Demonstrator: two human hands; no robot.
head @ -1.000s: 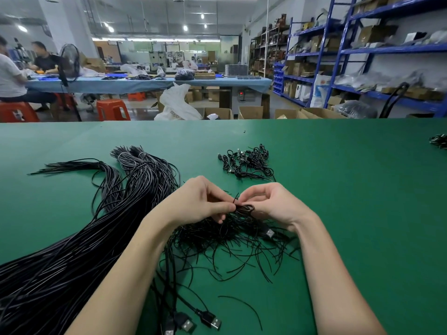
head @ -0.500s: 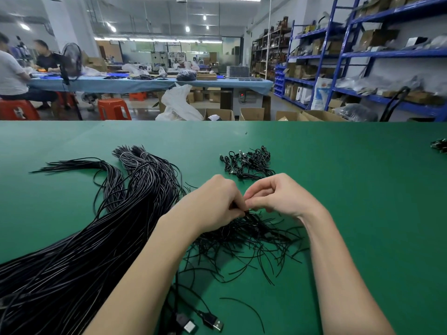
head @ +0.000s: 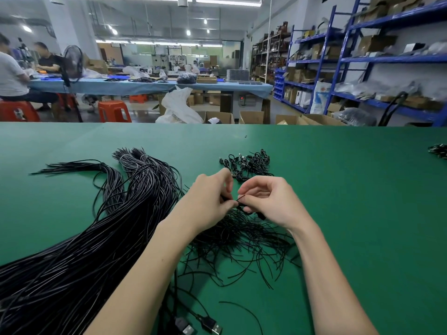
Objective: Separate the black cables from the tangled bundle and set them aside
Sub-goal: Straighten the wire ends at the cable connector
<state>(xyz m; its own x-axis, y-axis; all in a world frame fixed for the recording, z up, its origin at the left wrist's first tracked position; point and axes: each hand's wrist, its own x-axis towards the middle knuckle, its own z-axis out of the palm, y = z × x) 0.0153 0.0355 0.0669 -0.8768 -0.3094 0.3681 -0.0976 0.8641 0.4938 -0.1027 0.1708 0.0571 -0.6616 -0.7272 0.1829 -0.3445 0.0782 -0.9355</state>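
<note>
Both hands up over the middle of the green worktop (head: 338,189), fingertips nearly touching. Left hand (head: 210,201) pinching a thin black cable (head: 239,201) between thumb and forefinger; right hand (head: 271,201) curled round the same strand from the other side, thumb and forefinger closed on it. Looks like a small coil or knot being worked right at the meeting point, hard to tell which.

Loose tangle of short cables (head: 242,243) sitting directly under and just toward the near edge from the hands, ends splaying out every way, no clear long axis. Big bundle of long cables (head: 84,250) off to the left, running from the near-left corner up toward the middle, so closer to the left arm. Small pile of finished coils (head: 249,165) just beyond the hands toward the far edge, slightly right of centre, nearer the right hand if anything. USB plugs (head: 208,326) down at the near edge.

Probably a short forward reach to drop this one on that pile.
</note>
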